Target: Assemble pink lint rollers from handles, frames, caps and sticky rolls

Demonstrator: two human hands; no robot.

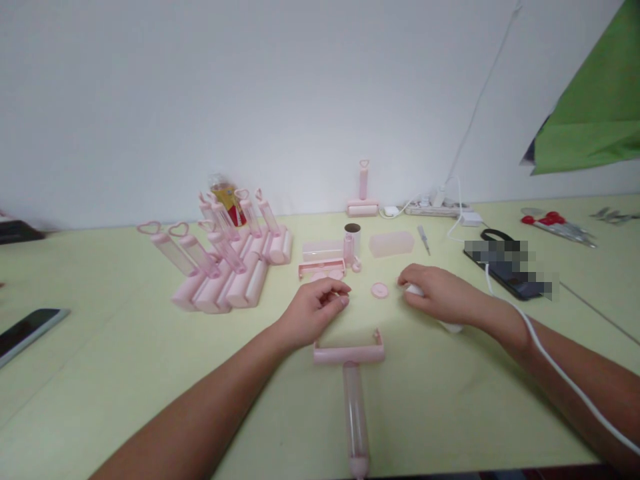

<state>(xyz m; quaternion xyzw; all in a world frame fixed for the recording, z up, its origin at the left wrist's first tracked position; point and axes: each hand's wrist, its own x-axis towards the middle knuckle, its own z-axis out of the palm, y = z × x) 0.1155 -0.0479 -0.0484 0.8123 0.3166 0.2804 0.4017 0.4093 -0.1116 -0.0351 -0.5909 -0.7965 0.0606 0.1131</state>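
My left hand (pixel 316 311) hovers just above the table, fingers loosely curled, with a gap between thumb and forefinger and nothing visible in it. Closed around a white object (pixel 453 327) is my right hand (pixel 440 291); most of that object is hidden, so its kind is unclear. Between the hands lies a round pink cap (pixel 380 290). Nearer to me rests a pink lint roller handle (pixel 355 413) with an empty frame on top. Beyond my left hand are a pink tray-like frame (pixel 321 268), pink discs partly covered by my fingers, and a short clear pink handle (pixel 349 249).
Several finished pink lint rollers (pixel 220 263) stand at left, another roller (pixel 363 193) by the wall. At the back are a cardboard-cored roll (pixel 353 231), a translucent cover (pixel 392 243) and a small screwdriver-like tool (pixel 423 239). A phone (pixel 505 270), white cable and red-handled scissors (pixel 555 223) lie right.
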